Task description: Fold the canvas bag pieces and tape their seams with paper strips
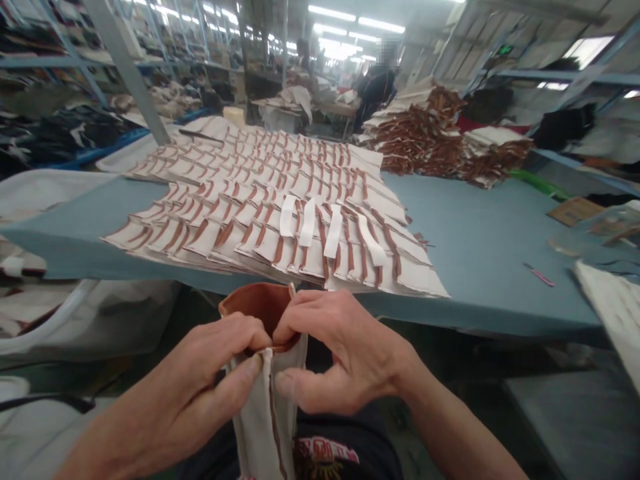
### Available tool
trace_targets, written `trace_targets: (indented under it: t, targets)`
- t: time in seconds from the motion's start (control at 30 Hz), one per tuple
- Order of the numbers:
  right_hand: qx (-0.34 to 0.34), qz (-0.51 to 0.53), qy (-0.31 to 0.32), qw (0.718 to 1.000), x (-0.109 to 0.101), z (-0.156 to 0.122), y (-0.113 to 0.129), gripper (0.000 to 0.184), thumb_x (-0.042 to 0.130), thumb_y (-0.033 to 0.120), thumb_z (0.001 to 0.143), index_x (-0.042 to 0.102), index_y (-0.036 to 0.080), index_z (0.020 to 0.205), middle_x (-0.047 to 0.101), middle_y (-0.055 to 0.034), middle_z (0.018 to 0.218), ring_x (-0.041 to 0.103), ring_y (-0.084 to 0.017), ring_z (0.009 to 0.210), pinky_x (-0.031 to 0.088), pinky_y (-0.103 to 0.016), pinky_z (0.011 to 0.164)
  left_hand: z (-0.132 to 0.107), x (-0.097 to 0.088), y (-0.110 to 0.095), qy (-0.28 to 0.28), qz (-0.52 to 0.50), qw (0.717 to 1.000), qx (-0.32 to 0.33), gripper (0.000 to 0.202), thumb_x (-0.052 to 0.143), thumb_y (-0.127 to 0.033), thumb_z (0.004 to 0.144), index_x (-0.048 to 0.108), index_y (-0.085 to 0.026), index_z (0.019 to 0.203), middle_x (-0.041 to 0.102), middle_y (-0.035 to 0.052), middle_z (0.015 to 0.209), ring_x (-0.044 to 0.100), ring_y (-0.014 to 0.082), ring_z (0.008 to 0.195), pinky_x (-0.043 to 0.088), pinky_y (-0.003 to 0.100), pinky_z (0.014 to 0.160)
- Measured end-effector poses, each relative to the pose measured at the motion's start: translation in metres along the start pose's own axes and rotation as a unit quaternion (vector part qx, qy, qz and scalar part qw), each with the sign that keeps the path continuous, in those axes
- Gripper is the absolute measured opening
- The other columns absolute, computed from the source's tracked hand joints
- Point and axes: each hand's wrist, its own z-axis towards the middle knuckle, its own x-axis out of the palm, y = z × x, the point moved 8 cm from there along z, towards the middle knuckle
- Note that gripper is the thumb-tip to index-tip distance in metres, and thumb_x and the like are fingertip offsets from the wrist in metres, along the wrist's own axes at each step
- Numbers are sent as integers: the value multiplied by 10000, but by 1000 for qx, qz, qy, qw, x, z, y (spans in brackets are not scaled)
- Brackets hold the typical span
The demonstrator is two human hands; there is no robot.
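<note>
Both my hands grip one cream cloth piece with a brown leather strap (260, 313), held below the near table edge. My left hand (200, 380) pinches the cloth on its left side, thumb pressed along the fold. On the right side, my right hand (340, 347) is closed on the strap's top edge, fingers curled over it. On the blue table (480, 240) just beyond lie several overlapping rows of similar cream pieces with brown straps (260, 193). A few white strips (320, 227) rest on the nearest row.
A tall heap of the same pieces (430, 127) stands at the table's far right. A pink pen-like tool (539, 275) lies on the right. A person in dark clothes (377, 87) stands far behind. White bins sit at the left, shelving around.
</note>
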Motion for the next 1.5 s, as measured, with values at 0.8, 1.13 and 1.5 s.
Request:
trace_targets:
  t: [0.8,1.13,1.5]
  targets:
    - [156,278,46,947,35,9,-36,274,771,370,900,614,189,767,567,53,720,477,-101,687,358,-235,635,-18,12,39,37,-144,984,-103,383,528,-376,1153,678,-234,830,661,-52,757,631,144,691,463,227,658]
    - [197,154,94,964,30,14,-27,208,721,340,833,583,212,744,511,73,691,451,-102,657,320,-255,617,-12,4,30,56,-97,986,-126,389,561,-381,1105,754,-230,803,724,-51,709,661,148,641,475,232,637]
    - [217,36,114,969,35,14,-22,308,717,424,812,505,234,694,532,63,654,454,-123,630,275,-319,641,-12,2,43,65,-93,984,-139,240,712,-397,976,785,-237,813,783,-63,783,714,149,744,508,193,715]
